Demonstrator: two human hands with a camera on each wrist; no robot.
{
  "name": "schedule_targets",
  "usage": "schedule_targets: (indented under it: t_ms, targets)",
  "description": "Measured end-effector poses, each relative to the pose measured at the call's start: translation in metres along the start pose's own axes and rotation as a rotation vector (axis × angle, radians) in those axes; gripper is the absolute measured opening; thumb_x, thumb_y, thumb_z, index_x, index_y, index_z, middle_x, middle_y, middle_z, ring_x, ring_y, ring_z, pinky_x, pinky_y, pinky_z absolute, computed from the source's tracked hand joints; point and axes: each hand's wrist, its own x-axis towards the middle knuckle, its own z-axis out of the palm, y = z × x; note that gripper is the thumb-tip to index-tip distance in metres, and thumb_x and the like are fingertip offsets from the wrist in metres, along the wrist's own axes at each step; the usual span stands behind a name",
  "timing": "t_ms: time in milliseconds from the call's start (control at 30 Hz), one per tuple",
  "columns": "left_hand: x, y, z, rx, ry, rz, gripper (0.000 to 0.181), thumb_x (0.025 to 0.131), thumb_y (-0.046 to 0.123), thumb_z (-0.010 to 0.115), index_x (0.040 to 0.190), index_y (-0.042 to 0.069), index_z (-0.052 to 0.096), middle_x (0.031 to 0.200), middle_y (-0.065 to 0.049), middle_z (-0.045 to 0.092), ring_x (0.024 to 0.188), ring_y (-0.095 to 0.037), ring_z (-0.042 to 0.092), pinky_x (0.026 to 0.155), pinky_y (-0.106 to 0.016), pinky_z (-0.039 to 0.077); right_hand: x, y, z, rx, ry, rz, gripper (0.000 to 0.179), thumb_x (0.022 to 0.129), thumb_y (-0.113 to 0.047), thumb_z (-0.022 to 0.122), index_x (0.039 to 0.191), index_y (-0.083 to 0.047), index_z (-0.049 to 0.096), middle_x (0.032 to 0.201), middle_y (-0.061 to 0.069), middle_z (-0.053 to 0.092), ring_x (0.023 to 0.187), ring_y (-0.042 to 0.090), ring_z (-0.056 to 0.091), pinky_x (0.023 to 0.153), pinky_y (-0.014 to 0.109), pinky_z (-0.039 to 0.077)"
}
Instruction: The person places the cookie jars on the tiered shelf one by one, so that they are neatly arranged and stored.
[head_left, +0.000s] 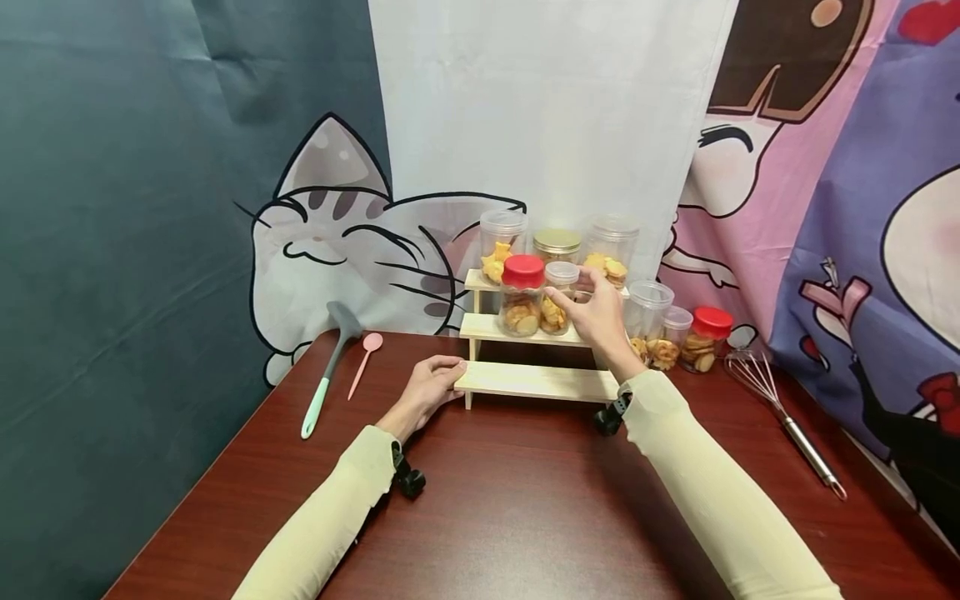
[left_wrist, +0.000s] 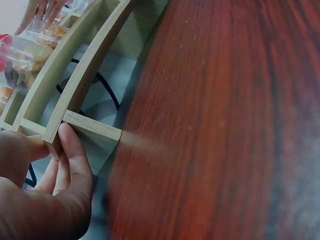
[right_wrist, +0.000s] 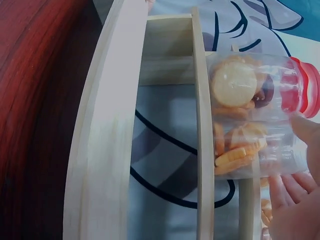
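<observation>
A three-step wooden display rack (head_left: 536, 382) stands on the table. My left hand (head_left: 429, 387) pinches the left end of its lowest step, thumb on one side and curled fingers on the other in the left wrist view. On the middle step stand a red-lidded cookie jar (head_left: 522, 300) and, right beside it, a smaller clear-lidded cookie jar (head_left: 556, 310). My right hand (head_left: 597, 312) holds the smaller jar near its top between thumb and fingers. In the right wrist view both jars, the red-lidded one (right_wrist: 240, 82) and the smaller one (right_wrist: 242, 150), sit against the step.
The top step bears two tall clear jars (head_left: 503, 242) (head_left: 611, 246) and a gold-lidded jar (head_left: 557, 242). Right of the rack stand a clear-lidded jar (head_left: 647, 310), a small jar (head_left: 669, 342) and a red-lidded jar (head_left: 705, 340). A whisk (head_left: 787, 425) lies right; a ladle (head_left: 330, 375) and pink spoon (head_left: 365, 364) lie left.
</observation>
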Motion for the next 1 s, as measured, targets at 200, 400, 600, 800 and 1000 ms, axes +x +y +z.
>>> schedule_targets:
  t_ms: [200,400,600,800,1000]
  targets:
    - [-0.003,-0.002,-0.004,0.007,0.000,-0.005,0.039,0.107,0.016,0.070,0.140,-0.004,0.062,0.129,-0.025,0.073,0.085,-0.011,0.070,0.072,-0.022,0.062,-0.001,0.002,-0.006,0.019,-0.065,-0.036,0.075,0.092,-0.032,0.090,0.148,0.004,0.056,0.139,0.028,0.067,0.129,0.042,0.068,0.113,0.051,0.057]
    - [-0.001,-0.003,-0.003,0.002,-0.003,-0.005,0.039,0.107,0.015,0.070,0.140,-0.004,0.062,0.127,-0.024,0.073,0.084,-0.011,0.070,0.071,-0.022,0.062,-0.001,0.003,-0.030,0.055,-0.025,-0.095,0.067,0.096,-0.025,0.085,0.148,0.006,0.056,0.138,0.029,0.067,0.129,0.044,0.066,0.115,0.053,0.055]
    - [0.000,-0.003,-0.001,0.010,-0.010,-0.008,0.039,0.107,0.016,0.070,0.140,-0.004,0.062,0.127,-0.023,0.073,0.086,-0.011,0.070,0.072,-0.022,0.063,-0.002,0.004,-0.069,0.041,0.107,-0.139,0.057,0.099,-0.022,0.082,0.147,0.000,0.062,0.134,0.027,0.070,0.125,0.040,0.069,0.115,0.051,0.055]
    - [0.002,-0.001,0.001,0.017,-0.004,-0.003,0.039,0.107,0.017,0.071,0.140,-0.003,0.062,0.130,-0.024,0.072,0.086,-0.011,0.070,0.073,-0.022,0.062,0.003,0.016,-0.109,-0.039,0.252,-0.110,0.048,0.100,-0.031,0.078,0.142,-0.009,0.069,0.132,0.017,0.074,0.121,0.029,0.071,0.109,0.033,0.058]
    - [0.001,-0.001,0.001,0.017,-0.003,0.003,0.039,0.107,0.017,0.071,0.140,-0.003,0.062,0.128,-0.024,0.073,0.086,-0.011,0.070,0.072,-0.022,0.062,0.013,0.041,-0.139,-0.112,0.391,-0.007,0.050,0.099,-0.035,0.076,0.142,-0.010,0.070,0.138,0.013,0.072,0.128,0.027,0.069,0.108,0.023,0.056]
